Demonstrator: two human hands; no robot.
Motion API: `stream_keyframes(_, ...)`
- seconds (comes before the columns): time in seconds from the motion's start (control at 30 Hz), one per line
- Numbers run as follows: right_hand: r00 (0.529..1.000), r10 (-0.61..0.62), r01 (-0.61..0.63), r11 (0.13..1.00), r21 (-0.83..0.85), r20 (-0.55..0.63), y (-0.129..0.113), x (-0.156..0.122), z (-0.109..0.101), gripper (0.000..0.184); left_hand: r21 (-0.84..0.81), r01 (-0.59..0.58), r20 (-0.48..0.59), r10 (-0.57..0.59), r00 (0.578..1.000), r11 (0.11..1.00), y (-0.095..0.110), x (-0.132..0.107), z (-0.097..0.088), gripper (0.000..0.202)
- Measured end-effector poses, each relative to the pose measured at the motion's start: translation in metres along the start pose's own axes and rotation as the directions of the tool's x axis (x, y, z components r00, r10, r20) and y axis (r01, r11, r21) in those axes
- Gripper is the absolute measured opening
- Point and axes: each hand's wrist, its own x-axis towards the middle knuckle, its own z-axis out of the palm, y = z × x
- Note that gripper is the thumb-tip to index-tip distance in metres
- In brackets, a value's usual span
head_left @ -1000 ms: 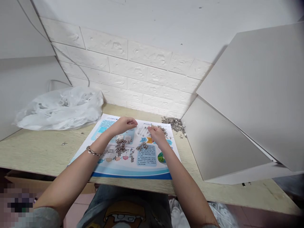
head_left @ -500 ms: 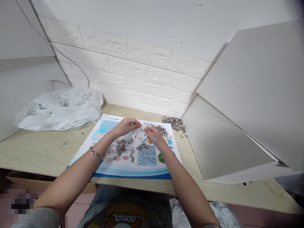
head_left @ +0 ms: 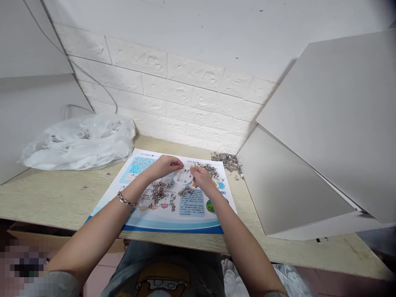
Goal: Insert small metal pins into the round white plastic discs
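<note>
My left hand [head_left: 170,165] is closed, its fingertips pinched at the upper edge of a rounded white plastic piece [head_left: 182,176] with slots. My right hand [head_left: 201,176] is closed at the piece's right side, thumb and finger pressed together; what they pinch is too small to make out. Small metal fittings sit on or at the white piece. Below the hands, a heap of small shiny metal fittings [head_left: 158,192] and a smaller cluster [head_left: 185,191] lie on a printed sheet [head_left: 136,222]. Another heap [head_left: 210,170] lies behind my right hand.
A clear plastic bag of white pieces [head_left: 80,142] rests on the wooden table [head_left: 55,202] at left. More metal parts [head_left: 227,161] are piled at the back right by the white brick-pattern wall [head_left: 185,99]. Large white panels [head_left: 297,181] lean on the right.
The view has shifted very slightly. Both hands stay at the white piece, with only small finger movements.
</note>
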Motion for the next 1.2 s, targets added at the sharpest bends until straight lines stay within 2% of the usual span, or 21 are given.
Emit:
stream_keyframes(0.17, 1.000, -0.006, 0.006, 1.000, -0.010, -0.002, 0.000, 0.000, 0.001, 0.032, 0.024, 0.003, -0.015, -0.003, 1.000, 1.000, 0.002, -0.002, 0.000, 0.021)
stream_keyframes(0.47, 1.000, -0.009, 0.009, 1.000, -0.023, -0.018, 0.003, 0.002, 0.000, 0.033, 0.125, -0.062, -0.039, 0.067, 0.997, 0.990, -0.002, 0.000, 0.000, 0.019)
stream_keyframes(0.63, 1.000, -0.001, 0.001, 0.999, -0.046, -0.006, 0.003, 0.003, 0.000, 0.031, 0.163, -0.061, -0.028, 0.066, 0.997, 0.985, -0.002, -0.001, -0.001, 0.017)
stream_keyframes(0.83, 1.000, 0.014, -0.014, 0.998, -0.058, -0.003, 0.003, 0.003, 0.000, 0.031, 0.193, -0.022, -0.079, 0.038, 0.996, 0.981, -0.003, -0.001, -0.004, 0.017)
stream_keyframes(0.93, 1.000, 0.016, -0.016, 0.997, -0.079, -0.003, 0.001, 0.001, 0.000, 0.031, 0.218, 0.034, -0.112, -0.010, 0.994, 0.975, -0.005, -0.001, -0.004, 0.017)
stream_keyframes(1.0, 1.000, 0.014, -0.014, 0.996, -0.088, -0.003, 0.001, 0.000, -0.001, 0.031, 0.297, 0.104, -0.179, -0.052, 0.982, 0.949, -0.008, 0.000, -0.003, 0.019)
stream_keyframes(1.1, 1.000, 0.010, -0.010, 0.997, -0.082, -0.003, 0.000, 0.000, 0.000, 0.031, 0.485, 0.315, -0.323, -0.168, 0.931, 0.816, -0.017, 0.000, -0.006, 0.024)
stream_keyframes(1.2, 1.000, 0.002, -0.002, 0.997, -0.077, 0.001, -0.001, -0.002, 0.000, 0.031, 0.557, 0.491, -0.330, -0.364, 0.871, 0.669, -0.030, 0.001, -0.011, 0.027)
